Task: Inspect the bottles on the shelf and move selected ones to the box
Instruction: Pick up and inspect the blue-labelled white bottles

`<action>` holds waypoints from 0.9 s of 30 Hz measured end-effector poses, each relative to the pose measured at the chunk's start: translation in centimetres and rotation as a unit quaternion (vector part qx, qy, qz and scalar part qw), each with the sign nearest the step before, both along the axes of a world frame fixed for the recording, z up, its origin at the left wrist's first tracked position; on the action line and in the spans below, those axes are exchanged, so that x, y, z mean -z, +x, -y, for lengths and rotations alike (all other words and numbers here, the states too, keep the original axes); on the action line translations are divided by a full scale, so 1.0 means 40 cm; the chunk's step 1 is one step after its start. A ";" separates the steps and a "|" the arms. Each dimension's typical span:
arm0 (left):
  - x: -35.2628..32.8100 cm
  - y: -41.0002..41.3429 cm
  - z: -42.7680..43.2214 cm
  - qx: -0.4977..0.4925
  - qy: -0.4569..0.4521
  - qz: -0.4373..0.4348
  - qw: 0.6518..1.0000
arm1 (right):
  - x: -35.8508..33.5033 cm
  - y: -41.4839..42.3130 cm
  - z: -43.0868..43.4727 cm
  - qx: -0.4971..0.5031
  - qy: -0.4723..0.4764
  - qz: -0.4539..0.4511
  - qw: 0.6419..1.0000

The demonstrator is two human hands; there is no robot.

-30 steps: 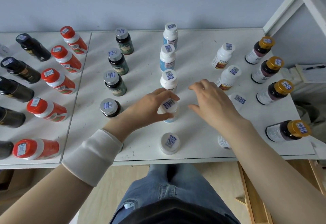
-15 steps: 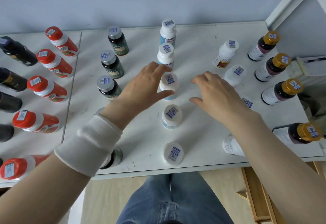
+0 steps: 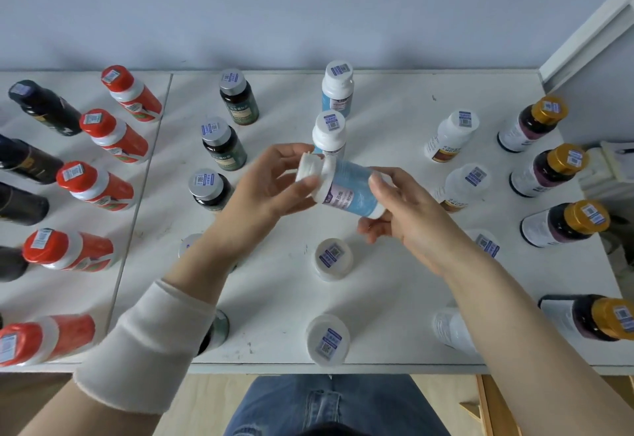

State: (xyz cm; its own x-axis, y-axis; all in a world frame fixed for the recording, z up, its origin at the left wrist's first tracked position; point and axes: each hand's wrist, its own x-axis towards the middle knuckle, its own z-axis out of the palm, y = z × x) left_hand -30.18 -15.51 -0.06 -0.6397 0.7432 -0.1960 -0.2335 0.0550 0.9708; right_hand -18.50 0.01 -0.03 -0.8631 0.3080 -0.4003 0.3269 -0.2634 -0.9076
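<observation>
A white bottle with a light blue label [image 3: 346, 188] is held tipped on its side above the middle of the white shelf [image 3: 387, 147]. My left hand [image 3: 264, 192] pinches its white cap end. My right hand [image 3: 408, 212] holds its base end with curled fingers. Two more blue-label bottles [image 3: 334, 130] stand upright behind it in the same column, and two [image 3: 332, 259] stand in front, seen cap-on. No box is in view.
Grey-capped dark green bottles [image 3: 223, 145] stand left of centre, red-capped orange bottles [image 3: 113, 135] and black bottles [image 3: 44, 108] further left. White bottles [image 3: 453, 135] and gold-capped dark bottles [image 3: 549, 171] fill the right. A white upright post [image 3: 590, 31] rises at the right.
My left hand lifted the third blue-label bottle off the shelf and tipped it sideways. My right hand came in and took its base end.
</observation>
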 end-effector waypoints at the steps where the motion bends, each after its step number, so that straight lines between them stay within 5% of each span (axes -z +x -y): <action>1: 0.000 0.006 0.002 0.001 0.001 0.003 1.000 | 0.000 0.004 0.002 -0.001 -0.004 -0.026 1.000; 8: -0.014 0.008 0.005 -0.009 0.027 -0.043 0.999 | 0.018 0.011 0.022 0.012 0.060 -0.150 0.987; 12: -0.021 0.006 0.024 0.040 0.067 -0.060 0.995 | 0.011 0.014 0.018 0.026 -0.069 -0.111 0.991; 19: -0.017 0.019 0.010 -0.005 0.021 -0.032 0.999 | 0.007 0.045 0.029 -0.009 0.013 -0.144 0.990; 27: -0.014 0.020 0.031 0.033 0.092 -0.013 0.995 | 0.016 0.070 0.022 0.015 -0.025 -0.127 0.991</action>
